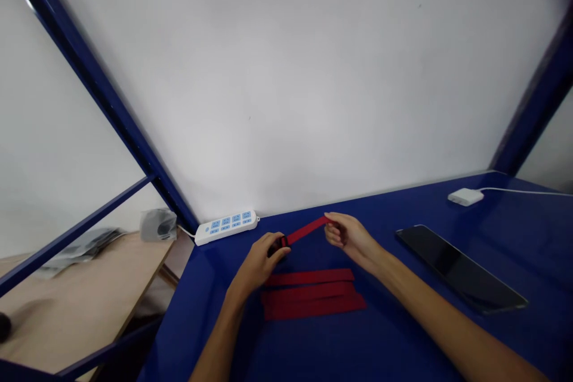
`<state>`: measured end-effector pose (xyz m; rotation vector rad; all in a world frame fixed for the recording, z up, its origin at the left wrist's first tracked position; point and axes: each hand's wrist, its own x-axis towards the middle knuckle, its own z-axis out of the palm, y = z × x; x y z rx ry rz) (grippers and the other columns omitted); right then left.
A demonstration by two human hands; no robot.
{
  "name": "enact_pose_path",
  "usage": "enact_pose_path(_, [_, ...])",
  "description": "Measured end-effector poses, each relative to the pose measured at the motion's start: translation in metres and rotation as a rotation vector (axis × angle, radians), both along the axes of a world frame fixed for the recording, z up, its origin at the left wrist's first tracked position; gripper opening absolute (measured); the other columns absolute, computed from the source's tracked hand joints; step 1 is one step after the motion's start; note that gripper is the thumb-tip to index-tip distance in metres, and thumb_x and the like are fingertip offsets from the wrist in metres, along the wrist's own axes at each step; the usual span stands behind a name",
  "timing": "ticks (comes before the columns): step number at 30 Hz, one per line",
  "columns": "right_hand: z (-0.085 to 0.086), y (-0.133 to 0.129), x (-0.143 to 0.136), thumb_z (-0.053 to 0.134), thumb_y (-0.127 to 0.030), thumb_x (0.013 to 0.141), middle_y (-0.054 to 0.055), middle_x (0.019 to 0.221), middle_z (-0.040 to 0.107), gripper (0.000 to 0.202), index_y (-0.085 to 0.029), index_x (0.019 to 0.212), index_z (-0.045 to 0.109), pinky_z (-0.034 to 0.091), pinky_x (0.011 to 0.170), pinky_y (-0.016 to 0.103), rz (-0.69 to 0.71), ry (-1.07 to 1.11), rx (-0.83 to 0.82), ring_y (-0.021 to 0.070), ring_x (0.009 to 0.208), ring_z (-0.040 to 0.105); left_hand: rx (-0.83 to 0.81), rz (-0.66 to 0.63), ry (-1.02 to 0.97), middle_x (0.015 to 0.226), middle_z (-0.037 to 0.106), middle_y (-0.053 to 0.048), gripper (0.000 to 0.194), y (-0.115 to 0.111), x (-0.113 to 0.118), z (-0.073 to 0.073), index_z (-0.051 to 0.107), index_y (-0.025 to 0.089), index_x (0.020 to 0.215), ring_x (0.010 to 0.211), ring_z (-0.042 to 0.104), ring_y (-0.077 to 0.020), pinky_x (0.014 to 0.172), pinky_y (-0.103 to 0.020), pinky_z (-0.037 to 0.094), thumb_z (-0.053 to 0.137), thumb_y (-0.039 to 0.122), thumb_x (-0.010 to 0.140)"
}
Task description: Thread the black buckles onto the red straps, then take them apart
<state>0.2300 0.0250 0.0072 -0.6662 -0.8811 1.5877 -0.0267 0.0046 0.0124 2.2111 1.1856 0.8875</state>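
A red strap [308,230] stretches at a slant between my two hands, above the blue table. My left hand [265,255] is closed around a small black piece [283,242], perhaps a buckle, at the strap's left end; the fingers hide much of it. At the right end, my right hand [347,231] pinches the strap's tip between thumb and forefinger, higher than the left. Below both hands, several red strips [313,293] lie flat in a stack of rows on the table.
A white power strip [227,227] lies along the wall at the back left. To the right are a dark tablet [461,265] and a white charger [465,196] with a cable. Beyond the blue frame stands a wooden table [85,304] with plastic bags [158,225].
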Motion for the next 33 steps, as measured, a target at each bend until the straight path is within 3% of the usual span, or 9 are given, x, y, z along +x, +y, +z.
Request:
enact_pose_path(7, [0.009,0.008,0.022,0.075,-0.021,0.076,-0.005,0.055,0.041,0.027,-0.018,0.062,0.052,0.035,0.041,0.021,-0.139,0.280,-0.147,0.0070,0.047,0.036,-0.146,0.087,-0.142,0.091,0.065,-0.004,0.044,0.016,-0.007,-0.024,0.065,0.017,0.119,0.078,0.059,-0.0165,0.074,-0.029,0.049,0.063,0.048,0.088])
enact_pose_path(10, [0.015,0.009,0.035,0.071,-0.016,0.077,-0.005,0.059,0.041,0.021,-0.018,0.066,0.053,0.042,0.046,0.021,-0.200,0.366,-0.110,0.0073,0.050,0.039,-0.225,0.129,-0.239,0.091,0.067,-0.006,0.047,0.020,-0.007,-0.030,0.064,0.014,0.119,0.079,0.061,-0.0170,0.073,-0.028,0.050,0.067,0.046,0.085])
enact_pose_path(13, [0.027,0.005,0.046,0.068,-0.016,0.079,-0.005,0.061,0.040,0.021,-0.019,0.066,0.051,0.044,0.048,0.020,-0.226,0.399,-0.048,0.0076,0.052,0.040,-0.206,0.135,-0.200,0.095,0.067,-0.007,0.047,0.017,-0.002,-0.029,0.065,0.016,0.121,0.081,0.061,-0.0176,0.078,-0.031,0.052,0.067,0.045,0.085])
enact_pose_path(16, [0.039,-0.004,0.051,0.067,-0.019,0.080,-0.004,0.061,0.038,0.027,-0.019,0.061,0.049,0.044,0.048,0.021,-0.243,0.349,0.022,0.0085,0.052,0.039,-0.104,0.054,-0.048,0.111,0.066,-0.007,0.048,0.009,0.006,-0.023,0.062,0.023,0.130,0.097,0.060,-0.0206,0.094,-0.037,0.049,0.065,0.042,0.086])
enact_pose_path(20, [0.049,-0.015,0.050,0.068,-0.027,0.083,-0.003,0.059,0.038,0.033,-0.021,0.057,0.049,0.041,0.045,0.025,-0.269,0.190,0.118,0.0106,0.051,0.036,-0.067,-0.059,0.103,0.136,0.054,-0.007,0.057,0.001,0.006,-0.013,0.051,0.028,0.142,0.125,0.047,-0.0239,0.114,-0.041,0.034,0.064,0.037,0.088])
enact_pose_path(24, [0.048,-0.018,0.043,0.071,-0.033,0.082,-0.003,0.056,0.038,0.035,-0.020,0.056,0.051,0.037,0.044,0.025,-0.235,0.060,0.143,0.0107,0.050,0.036,-0.072,-0.063,0.203,0.137,0.052,-0.006,0.049,-0.002,-0.011,-0.003,0.055,0.032,0.137,0.128,0.045,-0.0240,0.114,-0.043,0.034,0.062,0.039,0.090])
enact_pose_path(26, [0.044,-0.017,0.038,0.072,-0.034,0.081,-0.003,0.056,0.039,0.035,-0.020,0.057,0.052,0.035,0.042,0.025,-0.222,0.010,0.128,0.0106,0.050,0.036,-0.098,-0.052,0.315,0.141,0.048,-0.007,0.054,-0.004,-0.016,-0.002,0.056,0.035,0.135,0.132,0.041,-0.0288,0.112,-0.051,0.033,0.070,0.044,0.084])
enact_pose_path(29, [0.040,-0.015,0.031,0.074,-0.035,0.080,-0.003,0.055,0.040,0.035,-0.020,0.057,0.051,0.031,0.040,0.024,-0.246,-0.068,0.115,0.0110,0.049,0.037,-0.085,-0.022,0.448,0.145,0.043,-0.008,0.054,-0.006,-0.013,-0.010,0.056,0.037,0.133,0.137,0.035,-0.0340,0.108,-0.060,0.033,0.072,0.046,0.082])
enact_pose_path(33, [0.046,-0.018,0.028,0.076,-0.034,0.078,-0.003,0.053,0.042,0.034,-0.021,0.058,0.052,0.030,0.041,0.024,-0.321,-0.096,0.173,0.0111,0.048,0.037,0.047,0.047,0.429,0.138,0.049,-0.007,0.034,-0.006,0.004,-0.024,0.061,0.031,0.122,0.132,0.040,-0.0296,0.105,-0.055,0.036,0.062,0.042,0.091])
